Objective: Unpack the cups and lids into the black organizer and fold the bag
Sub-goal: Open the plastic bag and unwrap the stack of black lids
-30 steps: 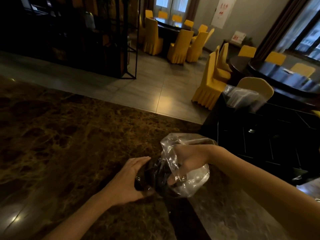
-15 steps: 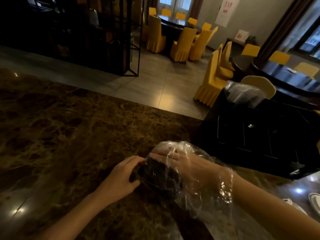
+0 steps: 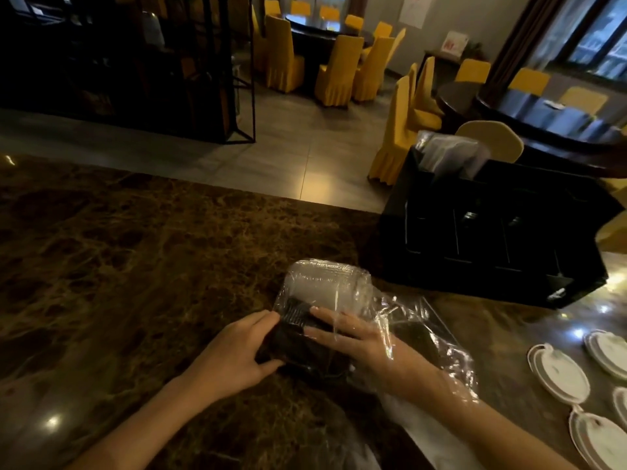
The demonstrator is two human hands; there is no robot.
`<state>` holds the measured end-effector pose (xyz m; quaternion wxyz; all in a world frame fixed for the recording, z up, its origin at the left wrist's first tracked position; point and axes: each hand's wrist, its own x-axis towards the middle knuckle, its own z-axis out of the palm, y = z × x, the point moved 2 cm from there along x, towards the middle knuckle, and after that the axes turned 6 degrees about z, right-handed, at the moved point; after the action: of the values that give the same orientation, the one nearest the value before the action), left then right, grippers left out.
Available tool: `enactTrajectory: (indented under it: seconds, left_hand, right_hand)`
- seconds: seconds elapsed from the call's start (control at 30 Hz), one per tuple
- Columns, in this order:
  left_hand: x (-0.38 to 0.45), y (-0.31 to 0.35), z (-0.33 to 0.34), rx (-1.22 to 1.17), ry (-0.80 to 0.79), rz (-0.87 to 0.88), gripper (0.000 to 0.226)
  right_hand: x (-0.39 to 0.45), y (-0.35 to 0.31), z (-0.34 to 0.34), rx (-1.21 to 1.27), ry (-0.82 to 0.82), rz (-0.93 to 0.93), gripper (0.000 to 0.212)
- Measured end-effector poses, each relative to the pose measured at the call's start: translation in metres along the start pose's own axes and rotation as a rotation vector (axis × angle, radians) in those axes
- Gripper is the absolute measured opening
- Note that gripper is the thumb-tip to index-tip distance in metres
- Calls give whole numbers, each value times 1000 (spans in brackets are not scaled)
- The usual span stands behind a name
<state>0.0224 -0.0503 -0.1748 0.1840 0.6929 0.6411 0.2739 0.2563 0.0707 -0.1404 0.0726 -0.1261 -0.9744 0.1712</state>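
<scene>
Beside the organizer (image 3: 441, 273), white lids (image 3: 559, 374) lie.

Brown marble counter (image 3: 118, 266) before me, yellow-covered chairs (image 3: 334, 69) round dark tables (image 3: 556, 113) far off, black shelving (image 3: 135, 62) far left.

Clear plastic bag (image 3: 400, 320) near the front edge of the brown marble worktop (image 3: 135, 266), black compartmented organizer (image 3: 492, 232) behind and right of it, white round lids (image 3: 559, 371) at far right, yellow-covered chairs (image 3: 339, 69) beyond the worktop
</scene>
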Motion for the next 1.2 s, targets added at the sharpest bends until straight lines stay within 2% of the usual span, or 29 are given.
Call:
enactTrajectory:
  seconds: [0.07, 0.17, 0.27, 0.47, 0.53, 0.6, 0.67, 0.73, 0.83, 0.97, 1.07, 1.2]
  left_hand:
    - [0, 3, -2, 18, -10, 14, 45]
    - [0, 3, -5, 42, -39, 10, 48]
    - [1, 5, -9, 42, -62, 26, 51]
    - [4, 4, -15, 16, -102, 18, 53]
    - [6, 2, -16, 16, -118, 12, 51]
    - [9, 2, -16, 13, -130, 7, 48]
    - [12, 1, -18, 5, -153, -3, 45]
    - [14, -2, -19, -36, -183, -16, 40]
    - [14, -5, -20, -150, -186, -61, 41]
    - [10, -8, -20, -242, -159, -81, 38]
    - [7, -11, -17, -350, -126, -121, 28]
    - [10, -10, -13, -373, -215, -94, 25]
  right_hand:
    - [-9, 4, 11, 108, 80, 77, 62]
    - [-22, 4, 21, 179, 275, 162, 70]
    - [-26, 3, 22, 209, 438, 210, 52]
    - [-40, 5, 27, 341, 618, 396, 29]
    - [-39, 3, 26, 334, 613, 424, 32]
    - [-35, -2, 29, 350, 527, 407, 44]
    - [-32, -5, 32, 467, 400, 437, 53]
    - [-32, -2, 34, 614, 243, 524, 53]
    - [-35, 0, 29, 779, 132, 587, 54]
    - [-40, -3, 38, 956, 93, 691, 70]
    - [-44, -9, 46, 1167, 116, 714, 73]
    - [-40, -13, 47, 1067, 209, 727, 72]
